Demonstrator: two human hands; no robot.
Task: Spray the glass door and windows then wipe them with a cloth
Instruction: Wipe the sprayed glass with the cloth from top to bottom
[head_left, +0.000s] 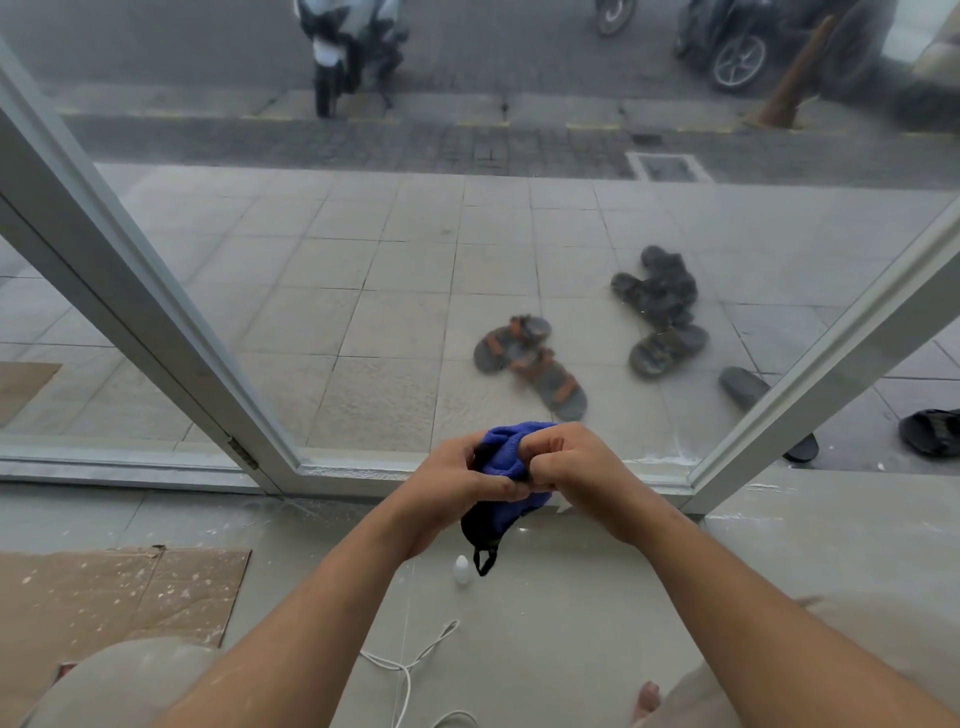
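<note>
Left grip (457, 486) and right grip (576, 467) both pinch the bunched blue cloth (506, 454) near the bottom of the glass window (415, 270).

No readable text, label, brand or number anywhere. Too blurred through the hazy glass (395, 270) to make out any plate or badge on the scooter (337, 47) at the upper left of the frame or the motorbike (743, 52) at the upper right.

Soft, even daylight comes through the hazy glass (467, 260); shadows are faint, and wide-angle distortion bends the edges.
</note>
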